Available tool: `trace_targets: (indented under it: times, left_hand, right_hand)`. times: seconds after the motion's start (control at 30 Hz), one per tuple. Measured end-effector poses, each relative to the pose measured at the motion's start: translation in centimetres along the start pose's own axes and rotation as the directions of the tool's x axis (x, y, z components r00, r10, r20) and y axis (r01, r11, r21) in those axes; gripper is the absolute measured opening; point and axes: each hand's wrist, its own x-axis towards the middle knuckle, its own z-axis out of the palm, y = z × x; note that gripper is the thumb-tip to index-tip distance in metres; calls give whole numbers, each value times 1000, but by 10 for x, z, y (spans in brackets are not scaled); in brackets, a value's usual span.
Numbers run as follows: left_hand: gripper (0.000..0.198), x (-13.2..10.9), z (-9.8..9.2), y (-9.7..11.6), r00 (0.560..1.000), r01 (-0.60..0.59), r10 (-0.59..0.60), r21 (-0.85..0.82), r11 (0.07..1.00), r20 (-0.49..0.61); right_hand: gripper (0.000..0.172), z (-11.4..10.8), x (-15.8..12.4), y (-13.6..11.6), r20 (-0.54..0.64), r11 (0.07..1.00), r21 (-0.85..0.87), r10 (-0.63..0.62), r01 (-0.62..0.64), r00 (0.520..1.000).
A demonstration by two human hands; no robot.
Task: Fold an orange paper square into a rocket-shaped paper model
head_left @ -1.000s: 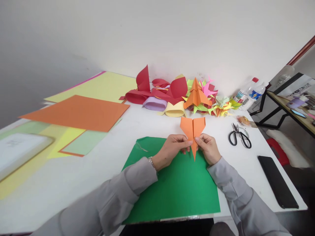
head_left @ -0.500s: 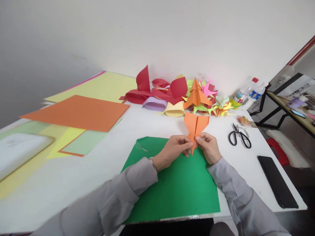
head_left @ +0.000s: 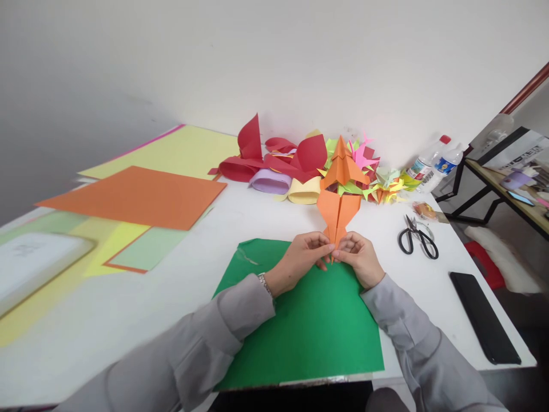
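Note:
Between my two hands is a folded orange paper plane (head_left: 338, 210), its narrow pointed end toward me and its broad end away. My left hand (head_left: 305, 256) pinches it from the left near the point. From the right, my right hand (head_left: 359, 256) grips it with thumb and fingers at about the same height. A centre crease or slit runs along the paper. The fingertips partly cover its lower part. Under both hands lies a green sheet (head_left: 309, 326) on the white table.
Behind the hands stand an orange paper plane (head_left: 342, 166), red paper loops (head_left: 242, 167) and a pile of small folded papers. Scissors (head_left: 418, 237) and a black phone-like slab (head_left: 484, 317) lie right. Orange card (head_left: 132, 197) covers other sheets left. Bottles (head_left: 433, 160) stand far right.
The orange paper plane has shifted slightly up and left in my hands. My right hand has moved a little left, its fingertips nearer to my left hand's.

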Motion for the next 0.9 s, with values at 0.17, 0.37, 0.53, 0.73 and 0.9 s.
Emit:
trace_targets:
  times: [0.17, 0.37, 0.53, 0.73, 0.9]
  left_hand:
    - [29, 2, -2, -2, 1000, -23, 23, 68, 997, 3]
    - [27, 3, -1, -4, 1000, -14, 13, 95, 995, 6]
    - [25, 2, -1, -3, 1000, -13, 13, 100, 995, -5]
    - [29, 0, 0, -3, 1000, -27, 25, 94, 995, 18]
    - [27, 0, 0, -3, 998, -34, 28, 119, 992, 53]
  right_hand:
    - [34, 2, -1, -3, -3, 1000, -20, 6, -6, 1000]
    - [34, 1, -1, -2, 1, 1000, 11, 29, -29, 1000]
    - [31, -2, 0, -1, 21, 1000, 24, 20, -20, 1000]
    - [30, -1, 0, -2, -13, 999, 23, 31, -31, 999]
    - [29, -1, 0, -2, -6, 1000, -14, 27, -27, 1000]
